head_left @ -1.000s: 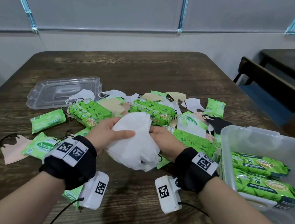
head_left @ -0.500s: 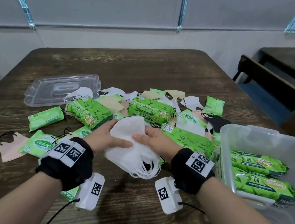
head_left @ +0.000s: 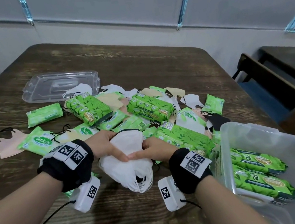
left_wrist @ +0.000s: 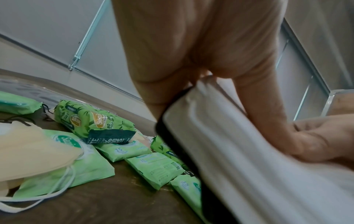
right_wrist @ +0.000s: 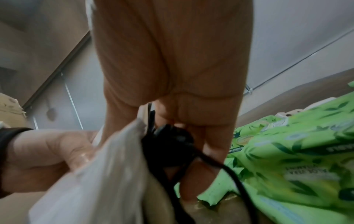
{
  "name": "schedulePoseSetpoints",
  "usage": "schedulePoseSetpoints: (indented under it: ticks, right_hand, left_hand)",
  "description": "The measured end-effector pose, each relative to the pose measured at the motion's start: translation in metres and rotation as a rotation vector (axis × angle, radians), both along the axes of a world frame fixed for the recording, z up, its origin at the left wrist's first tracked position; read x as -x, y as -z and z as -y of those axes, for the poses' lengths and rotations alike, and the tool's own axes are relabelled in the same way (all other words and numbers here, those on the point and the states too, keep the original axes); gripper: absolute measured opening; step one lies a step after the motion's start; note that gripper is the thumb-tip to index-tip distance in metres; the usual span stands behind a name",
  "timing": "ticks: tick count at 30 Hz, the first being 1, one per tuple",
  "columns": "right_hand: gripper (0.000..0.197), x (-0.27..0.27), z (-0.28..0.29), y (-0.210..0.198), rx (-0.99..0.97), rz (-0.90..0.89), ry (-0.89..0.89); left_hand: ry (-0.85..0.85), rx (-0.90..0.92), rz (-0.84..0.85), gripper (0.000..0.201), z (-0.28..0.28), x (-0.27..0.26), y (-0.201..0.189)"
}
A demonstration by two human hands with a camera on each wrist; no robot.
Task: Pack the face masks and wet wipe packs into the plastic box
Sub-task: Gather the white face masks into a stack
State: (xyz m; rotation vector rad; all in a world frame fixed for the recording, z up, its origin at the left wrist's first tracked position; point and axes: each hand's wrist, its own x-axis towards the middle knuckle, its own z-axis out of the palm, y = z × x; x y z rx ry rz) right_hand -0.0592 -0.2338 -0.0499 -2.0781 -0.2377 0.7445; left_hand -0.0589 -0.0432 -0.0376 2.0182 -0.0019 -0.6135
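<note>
A stack of white masks (head_left: 124,154) sits between both hands just above the table (head_left: 155,67), near its front edge and left of the box (head_left: 263,131). The left hand (head_left: 105,144) grips the stack from the left, thumb lying across the top and fingers curled behind; the left wrist view shows its thumb (left_wrist: 268,115) pressed on the white layers (left_wrist: 239,151), with a black edge along the stack's far side. The right hand (head_left: 152,148) holds the stack from the right, thumb on top meeting the left thumb; the right wrist view shows its fingers (right_wrist: 210,144) curled round black ear loops (right_wrist: 172,144) at the edge of the white masks (right_wrist: 95,174). White ear loops hang from the stack's near end. The clear box stands at the right front corner with two large green wipe packs (head_left: 258,173) lying side by side in it. Behind the hands a loose pile spreads over the table: large wipe packs (head_left: 148,107), small wipe packs (head_left: 44,114), and beige, white and black masks mixed among them. One pink mask (head_left: 7,145) with black loops lies apart at the left. The clear lid (head_left: 60,85) lies flat behind the pile, a white mask overlapping its near right corner. A dark chair (head_left: 274,79) stands to the right of the table.
</note>
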Motion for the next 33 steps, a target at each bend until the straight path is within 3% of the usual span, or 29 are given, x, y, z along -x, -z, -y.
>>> schedulePoseSetpoints:
  ticks: [2, 5, 9, 12, 15, 20, 22, 25, 29, 33]
  right_hand:
    - [0.025, -0.002, 0.003, 0.001, 0.080, 0.031, -0.014]
    - [0.039, -0.006, 0.005, 0.003, 0.108, 0.074, 0.024]
    - [0.029, -0.008, 0.005, -0.001, 0.130, 0.135, 0.077]
    - [0.075, -0.017, 0.008, -0.002, 0.177, 0.168, 0.145]
    - [0.104, -0.033, 0.016, 0.000, 0.355, 0.251, 0.155]
    - [0.133, -0.060, 0.038, 0.017, 0.936, 0.141, 0.151]
    - [0.133, -0.060, 0.048, 0.029, 1.048, 0.068, 0.159]
    - [0.113, -0.058, 0.063, 0.043, 1.057, 0.117, 0.189]
    - [0.117, -0.054, 0.060, 0.042, 1.070, 0.118, 0.176]
    - [0.121, -0.045, 0.032, 0.039, 1.059, 0.160, 0.095]
  left_hand:
    - [-0.020, -0.016, 0.018, 0.033, 0.000, -0.001, 0.000]
    - [-0.110, -0.027, 0.038, 0.030, -0.004, -0.006, 0.001]
    - [-0.183, -0.047, 0.052, 0.023, -0.008, -0.013, 0.000]
    - [-0.225, -0.016, 0.084, 0.023, -0.011, -0.018, -0.001]
    - [-0.266, 0.018, 0.099, 0.026, -0.016, -0.025, -0.001]
    - [-0.280, 0.045, 0.088, 0.033, -0.021, -0.034, -0.001]
    - [-0.285, 0.059, 0.086, 0.029, -0.021, -0.038, 0.000]
    - [-0.305, 0.076, 0.095, 0.027, -0.021, -0.043, 0.003]
    - [-0.349, 0.132, 0.106, 0.028, -0.024, -0.049, 0.005]
    - [-0.417, 0.277, 0.123, 0.053, -0.025, -0.056, -0.001]
